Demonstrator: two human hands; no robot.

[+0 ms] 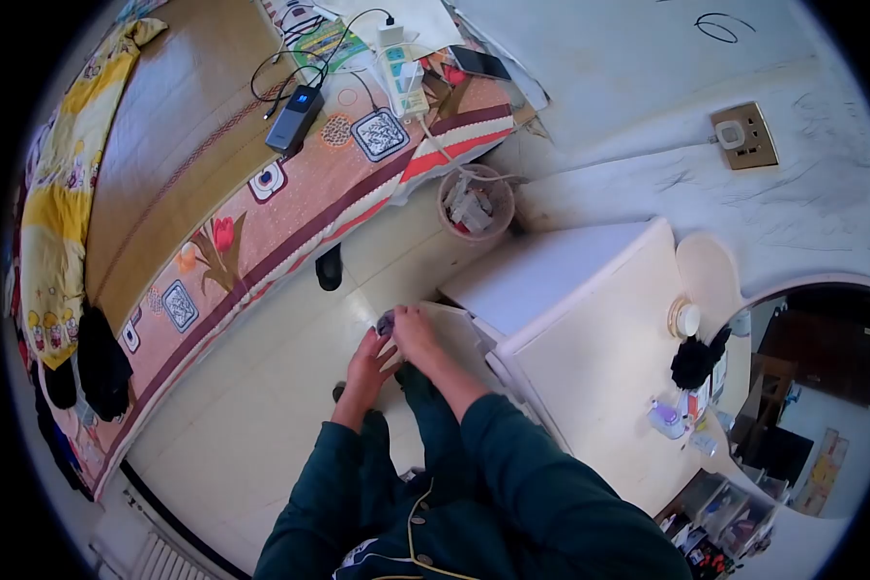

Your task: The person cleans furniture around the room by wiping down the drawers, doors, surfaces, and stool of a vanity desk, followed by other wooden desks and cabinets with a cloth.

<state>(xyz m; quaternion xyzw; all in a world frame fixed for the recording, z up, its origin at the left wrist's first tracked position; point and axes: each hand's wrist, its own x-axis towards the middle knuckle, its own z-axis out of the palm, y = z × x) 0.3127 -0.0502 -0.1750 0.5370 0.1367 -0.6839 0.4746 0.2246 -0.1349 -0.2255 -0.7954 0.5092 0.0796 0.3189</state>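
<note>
Both hands are close together above the floor, left of the white dresser (590, 338). A small dark greyish bundle (386, 323) sits between them; what it is cannot be made out. My right hand (415, 333) has its fingers closed on the bundle's right side. My left hand (365, 365) is just below and left of it, fingers apart, with fingertips near or touching the bundle. Below the hands, an open drawer (454, 333) of the dresser shows partly behind my right hand.
A bed (184, 145) with a patterned cover runs along the left, with a power bank (295, 119), power strip (402, 82) and phone (479, 63). A waste bin (476, 205) stands beyond the dresser. A black slipper (329, 268) lies on the floor. Bottles (665, 418) and a mirror (822, 377) are at right.
</note>
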